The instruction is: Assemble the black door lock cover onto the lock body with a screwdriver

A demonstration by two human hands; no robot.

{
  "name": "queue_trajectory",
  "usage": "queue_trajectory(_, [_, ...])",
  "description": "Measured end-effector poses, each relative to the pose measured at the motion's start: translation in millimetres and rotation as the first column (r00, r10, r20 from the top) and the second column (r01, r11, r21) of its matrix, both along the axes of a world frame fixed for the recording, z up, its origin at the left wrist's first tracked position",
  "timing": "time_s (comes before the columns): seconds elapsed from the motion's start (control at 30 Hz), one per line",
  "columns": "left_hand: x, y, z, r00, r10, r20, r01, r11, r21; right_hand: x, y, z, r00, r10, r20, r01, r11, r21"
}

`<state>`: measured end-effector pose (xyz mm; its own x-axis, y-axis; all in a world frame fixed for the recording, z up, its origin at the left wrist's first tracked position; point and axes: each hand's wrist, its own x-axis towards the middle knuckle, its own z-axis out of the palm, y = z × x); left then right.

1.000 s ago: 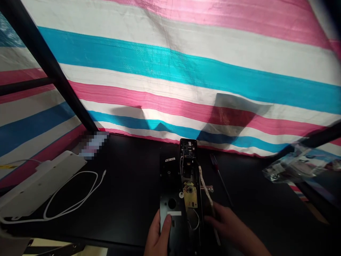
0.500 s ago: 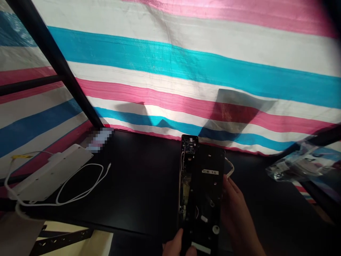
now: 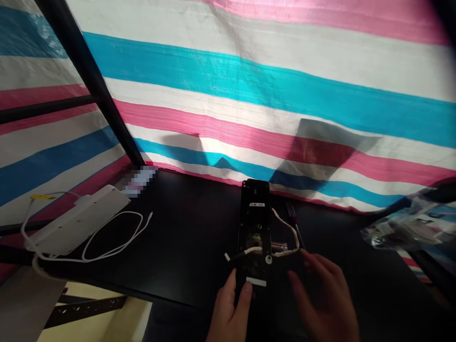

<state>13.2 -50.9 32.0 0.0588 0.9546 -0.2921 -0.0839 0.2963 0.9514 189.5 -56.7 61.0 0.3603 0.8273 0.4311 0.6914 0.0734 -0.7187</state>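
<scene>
A long black electronic device (image 3: pixel 255 218) with a "CE 15" label lies in front of me, its cover lined up over the housing. My left hand (image 3: pixel 231 304) grips its near end, thumb on top beside a white strip. A wrapped cable (image 3: pixel 290 225) loops out on the device's right side, and a short cable with a white plug lies across the cover. To the right, my right hand (image 3: pixel 326 289) is apart from the device, thumb and fingers spread, slightly blurred. Its index fingertip is close to the shaft of a screwdriver (image 3: pixel 292 213) on the table.
A white power strip (image 3: pixel 81 223) with a coiled white cable (image 3: pixel 137 235) occupies the left of the black table (image 3: pixel 188 223). Clear plastic bags (image 3: pixel 402 221) sit at the right edge. Striped sheeting (image 3: pixel 228 85) hangs behind, and a black frame post (image 3: pixel 96 85) rises at left.
The cover now sits over the housing, hiding the circuit board seen before. My right hand has let go of the device and opened beside it. The screwdriver has come into view.
</scene>
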Motion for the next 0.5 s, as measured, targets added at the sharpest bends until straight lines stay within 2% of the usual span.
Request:
queue_trajectory(0.03, [2,-1,-1.6,1.0,-0.016,-0.016,0.016,1.0,0.001,-5,3,3.6,0.988,0.084,0.127,-0.089,0.995,0.034])
queue_trajectory(0.1, [5,-7,-7.3,0.996,-0.031,-0.088,0.03,0.999,-0.02,-18,13,8.7,0.931,0.236,0.28,-0.25,0.968,0.017])
queue_trajectory(0.17, [6,-14,-13.3,0.988,-0.031,-0.153,0.025,0.999,-0.039,-31,23,10.4,0.92,0.245,0.305,-0.267,0.963,0.033])
queue_trajectory(0.23, [4,-17,-17.2,0.985,-0.007,-0.174,0.0,0.999,-0.039,-40,26,10.5,0.943,0.234,0.236,-0.26,0.962,0.087])
queue_trajectory(0.33, [-3,-16,-17.9,0.985,0.034,-0.167,-0.038,0.999,-0.021,-50,17,12.1,0.942,0.335,0.028,-0.335,0.926,0.176])
queue_trajectory(0.43, [-9,-13,-15.7,0.989,0.047,-0.139,-0.048,0.999,-0.002,-51,4,17.8,0.882,0.463,-0.089,-0.436,0.873,0.219])
queue_trajectory(0.5, [-9,-11,-13.3,0.991,0.052,-0.124,-0.052,0.999,0.003,-45,0,23.9,0.806,0.581,-0.108,-0.547,0.803,0.239])
